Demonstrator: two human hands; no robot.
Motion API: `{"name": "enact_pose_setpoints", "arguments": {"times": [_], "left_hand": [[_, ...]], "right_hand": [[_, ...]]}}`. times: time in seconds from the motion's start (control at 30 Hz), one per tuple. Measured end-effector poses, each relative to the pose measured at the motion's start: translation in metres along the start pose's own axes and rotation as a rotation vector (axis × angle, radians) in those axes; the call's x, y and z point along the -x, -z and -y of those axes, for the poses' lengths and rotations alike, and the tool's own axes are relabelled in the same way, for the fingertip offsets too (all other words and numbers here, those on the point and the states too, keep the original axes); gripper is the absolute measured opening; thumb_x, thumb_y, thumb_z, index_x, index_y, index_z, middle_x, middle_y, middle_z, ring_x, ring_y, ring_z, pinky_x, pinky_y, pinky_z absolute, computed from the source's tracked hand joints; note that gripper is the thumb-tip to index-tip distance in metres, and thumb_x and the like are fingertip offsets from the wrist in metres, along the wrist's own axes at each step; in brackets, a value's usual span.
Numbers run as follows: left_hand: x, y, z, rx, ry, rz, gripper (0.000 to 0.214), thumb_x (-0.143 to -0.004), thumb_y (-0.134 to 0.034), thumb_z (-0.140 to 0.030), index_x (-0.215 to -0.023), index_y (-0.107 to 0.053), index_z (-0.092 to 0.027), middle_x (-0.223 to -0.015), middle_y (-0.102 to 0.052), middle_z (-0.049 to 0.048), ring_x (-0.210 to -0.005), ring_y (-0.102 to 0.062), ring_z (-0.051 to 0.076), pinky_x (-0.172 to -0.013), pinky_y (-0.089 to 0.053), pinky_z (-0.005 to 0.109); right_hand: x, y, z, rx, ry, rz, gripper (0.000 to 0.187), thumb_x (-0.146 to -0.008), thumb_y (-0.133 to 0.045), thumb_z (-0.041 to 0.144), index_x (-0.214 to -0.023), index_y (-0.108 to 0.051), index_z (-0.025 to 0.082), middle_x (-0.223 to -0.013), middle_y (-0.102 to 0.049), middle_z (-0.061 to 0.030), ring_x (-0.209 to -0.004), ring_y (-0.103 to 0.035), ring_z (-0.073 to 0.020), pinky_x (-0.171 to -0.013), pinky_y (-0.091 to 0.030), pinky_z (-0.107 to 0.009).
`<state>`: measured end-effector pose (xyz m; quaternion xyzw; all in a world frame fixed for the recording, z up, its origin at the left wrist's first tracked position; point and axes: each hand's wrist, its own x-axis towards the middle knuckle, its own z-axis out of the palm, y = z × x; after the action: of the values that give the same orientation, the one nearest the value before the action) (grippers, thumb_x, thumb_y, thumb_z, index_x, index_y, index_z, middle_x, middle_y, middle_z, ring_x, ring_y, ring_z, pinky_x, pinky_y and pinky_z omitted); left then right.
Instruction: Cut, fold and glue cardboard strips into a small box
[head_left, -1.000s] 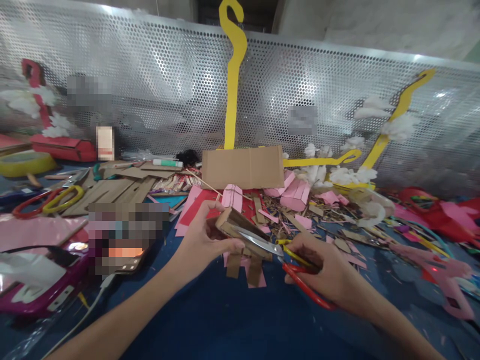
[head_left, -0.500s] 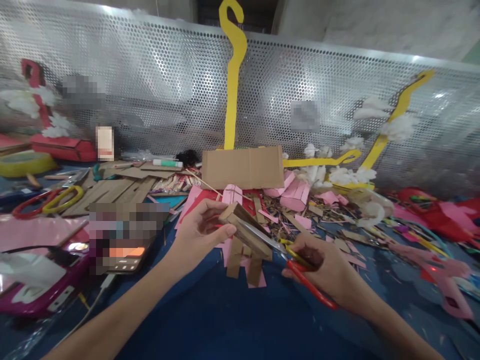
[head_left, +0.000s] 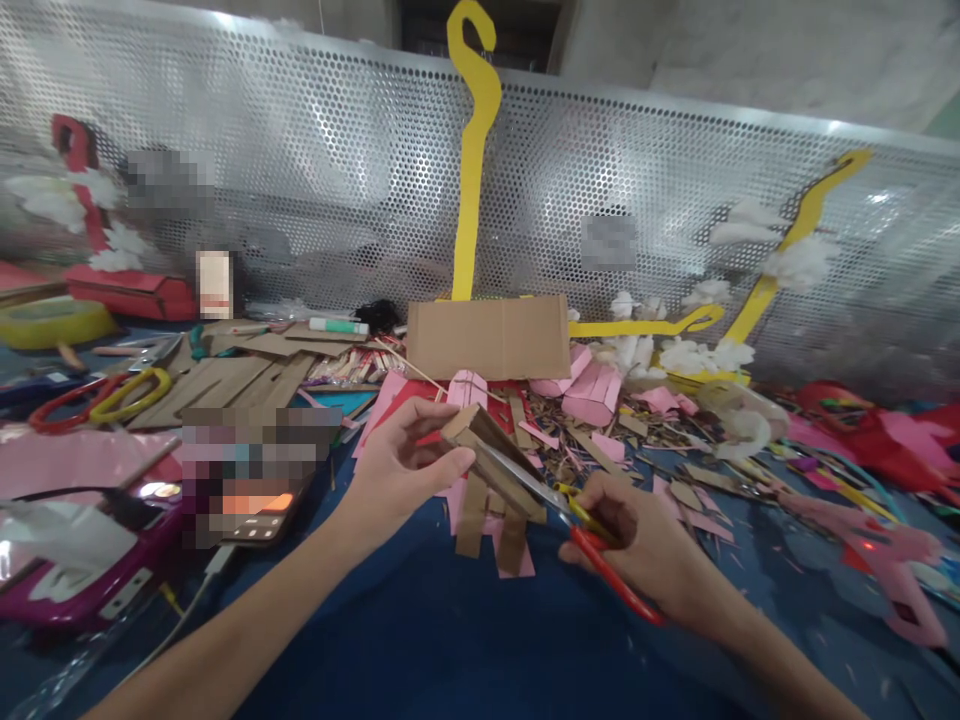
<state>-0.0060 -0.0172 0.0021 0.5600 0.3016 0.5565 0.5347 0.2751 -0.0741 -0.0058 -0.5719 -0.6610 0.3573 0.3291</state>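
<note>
Cardboard piece (head_left: 491, 462) between left hand (head_left: 401, 470) and, seemingly, scissors (head_left: 570, 515).

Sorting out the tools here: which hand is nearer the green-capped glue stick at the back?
Left. The left hand is below the glue stick; the right hand is far right.

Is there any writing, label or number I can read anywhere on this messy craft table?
No readable text.
Glue stick: label too small to read.
Pixelated patches on the perforated metal screen and beside the phone: nothing readable.
Cardboard piece in the left hand and scissors in the right hand: no print shows.
</note>
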Motion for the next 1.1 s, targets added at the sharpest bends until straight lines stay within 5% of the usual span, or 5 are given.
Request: {"name": "enact_pose_setpoints", "arguments": {"times": [0.37,0.87,1.1], "left_hand": [[0.003,-0.003,0.002,-0.064,-0.062,0.075,0.037,-0.079,-0.085,-0.026,-0.107,-0.061,-0.021,-0.116,-0.074,0.007,-0.1,-0.071,0.018,-0.088,-0.059,0.033],[0.003,-0.005,0.008,-0.061,-0.078,0.086,0.035,-0.078,-0.084,-0.027,-0.105,-0.062,-0.021,-0.111,-0.072,0.0064,-0.104,-0.069,0.021,-0.09,-0.06,0.036],[0.003,-0.005,0.003,-0.053,-0.042,0.018,0.036,-0.078,-0.085,-0.031,-0.105,-0.062,-0.021,-0.11,-0.07,0.0068,-0.1,-0.069,0.021,-0.088,-0.06,0.037]], "right_hand": [[0.003,-0.004,0.023,0.039,-0.063,-0.011,0.04,-0.063,-0.083,0.034,-0.077,-0.047,0.024,-0.068,-0.054,0.005,-0.067,-0.05,-0.0164,-0.06,-0.039,-0.026],[0.002,-0.005,0.009,0.059,-0.092,-0.014,0.049,-0.064,-0.087,0.043,-0.073,-0.043,0.024,-0.06,-0.044,0.008,-0.06,-0.043,-0.014,-0.056,-0.032,-0.026],[0.001,0.002,0.012,0.049,-0.014,-0.062,0.045,-0.063,-0.088,0.039,-0.078,-0.048,0.023,-0.069,-0.052,0.0056,-0.066,-0.05,-0.0161,-0.06,-0.039,-0.027]]}}
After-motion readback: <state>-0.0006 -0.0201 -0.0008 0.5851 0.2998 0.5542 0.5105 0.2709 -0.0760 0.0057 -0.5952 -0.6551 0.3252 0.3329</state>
